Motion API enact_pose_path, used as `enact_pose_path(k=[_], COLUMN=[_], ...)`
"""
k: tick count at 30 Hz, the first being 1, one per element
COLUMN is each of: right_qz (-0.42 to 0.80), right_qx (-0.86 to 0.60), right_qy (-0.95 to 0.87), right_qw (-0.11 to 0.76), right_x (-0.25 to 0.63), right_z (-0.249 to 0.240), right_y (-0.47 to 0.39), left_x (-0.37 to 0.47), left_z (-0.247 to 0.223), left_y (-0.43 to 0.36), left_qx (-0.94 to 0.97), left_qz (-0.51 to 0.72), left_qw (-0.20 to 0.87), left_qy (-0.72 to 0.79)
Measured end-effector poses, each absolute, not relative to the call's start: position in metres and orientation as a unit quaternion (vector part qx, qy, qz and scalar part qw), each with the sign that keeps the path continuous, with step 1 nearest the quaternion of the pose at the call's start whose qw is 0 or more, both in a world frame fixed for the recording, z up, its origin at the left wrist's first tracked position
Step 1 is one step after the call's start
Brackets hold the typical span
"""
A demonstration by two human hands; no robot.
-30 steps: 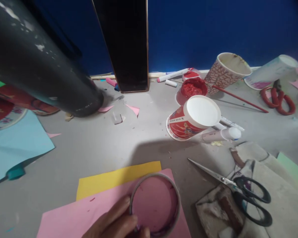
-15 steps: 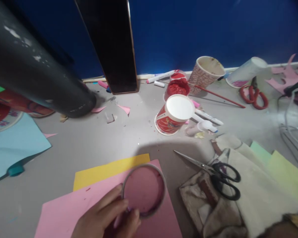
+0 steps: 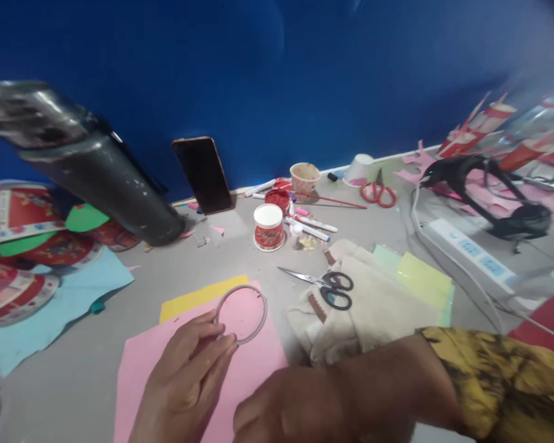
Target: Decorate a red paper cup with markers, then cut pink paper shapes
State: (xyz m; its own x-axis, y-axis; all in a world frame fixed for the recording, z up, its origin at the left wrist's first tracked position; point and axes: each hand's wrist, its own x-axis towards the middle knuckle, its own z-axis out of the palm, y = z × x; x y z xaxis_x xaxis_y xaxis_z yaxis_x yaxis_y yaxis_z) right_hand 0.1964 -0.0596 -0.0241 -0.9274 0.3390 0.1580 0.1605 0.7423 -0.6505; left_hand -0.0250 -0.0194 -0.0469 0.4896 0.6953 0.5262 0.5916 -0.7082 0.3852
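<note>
Centrally, the left hand (image 3: 184, 369) grasps, fingers at its left edge, a thin round grey ring (image 3: 265, 311) over a flat pink paper sheet (image 3: 141, 366). Nearby, the right hand (image 3: 281, 406) curls; whether it grips anything, I cannot tell. Metal scissors with 2 black loops (image 3: 324, 284) lie rightward.

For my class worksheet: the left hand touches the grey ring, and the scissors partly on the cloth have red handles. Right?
No: in the head view, the scissors partly on the cloth have black handles. The left hand does touch the grey ring.
</note>
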Motion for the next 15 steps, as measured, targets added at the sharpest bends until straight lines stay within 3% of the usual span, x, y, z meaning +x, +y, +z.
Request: enact_pose_path(k=[3, 7, 15], right_qz=[0.288, 0.173, 0.059], right_qx=[-0.146, -0.259, -0.475], right_qy=[-0.941, -0.949, -0.876], right_qw=[0.102, 0.048, -0.053], right_x=[0.193, 0.196, 0.251], right_z=[-0.007, 0.007, 0.039], right_y=[-0.053, -0.056, -0.036], left_x=[-0.025, -0.024, -0.023], left_z=[-0.049, -0.052, -0.052], left_y=[-0.017, -0.017, -0.014], left_qx=[0.856, 0.849, 0.857], left_qz=[0.338, 0.354, 0.351], left_qw=[0.084, 0.094, 0.086], left_qy=[0.381, 0.381, 0.368])
